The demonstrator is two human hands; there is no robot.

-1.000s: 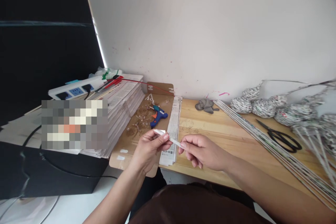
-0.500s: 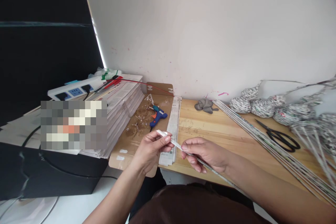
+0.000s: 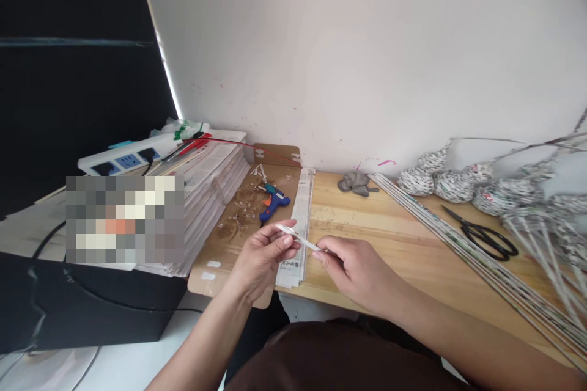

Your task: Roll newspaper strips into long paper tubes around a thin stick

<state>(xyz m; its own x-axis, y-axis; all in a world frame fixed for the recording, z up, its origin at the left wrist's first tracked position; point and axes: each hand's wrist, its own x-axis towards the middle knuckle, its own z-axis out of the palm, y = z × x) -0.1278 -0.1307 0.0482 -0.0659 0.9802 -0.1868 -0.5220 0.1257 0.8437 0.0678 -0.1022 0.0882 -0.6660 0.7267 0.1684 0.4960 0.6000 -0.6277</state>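
Observation:
Between my two hands runs a thin rolled newspaper tube, slanting down to the right. My left hand pinches it near its pale tip, which pokes out above the thumb. My right hand is closed round it a short way along, and the rest of the tube is hidden behind that hand and forearm. Just beyond my left hand lies a stack of newspaper strips along the cardboard's edge. A blue glue gun rests on the cardboard sheet, among bits of dried glue.
Left stands a tall newspaper stack bearing a white power strip. On the wooden table are a grey cloth-like bundle, long paper tubes, black scissors and several woven paper gourd shapes against the wall.
My right hand has turned over, its back now facing up, with its fingers closed further round the tube. The tube's tip looks narrower in my left hand. The view has shifted slightly.

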